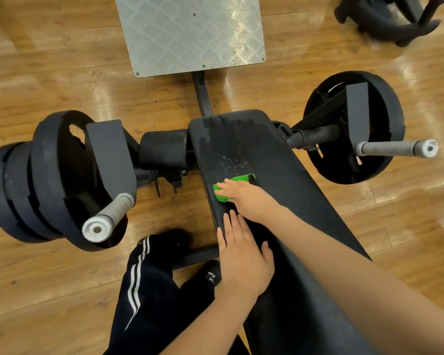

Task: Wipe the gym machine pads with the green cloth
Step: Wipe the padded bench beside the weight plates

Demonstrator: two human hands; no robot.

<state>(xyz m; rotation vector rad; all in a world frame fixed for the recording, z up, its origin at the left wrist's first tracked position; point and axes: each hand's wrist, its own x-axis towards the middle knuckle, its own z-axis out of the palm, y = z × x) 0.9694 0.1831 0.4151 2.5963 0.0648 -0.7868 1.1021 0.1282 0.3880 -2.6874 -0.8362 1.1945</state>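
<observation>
A long black pad of the gym machine runs from the middle of the view toward the lower right. Spray droplets glisten on its upper part, just above the green cloth. My right hand lies flat on the cloth and presses it against the pad, fingers straight and pointing left. My left hand rests flat on the pad's near left edge, fingers straight, just below the right hand. A smaller black roller pad sits to the left of the long pad.
Stacked black weight plates with a grey sleeve stand on the left, another plate on the right. A metal tread plate lies ahead on the wooden floor. My legs in dark striped trousers stand left of the pad.
</observation>
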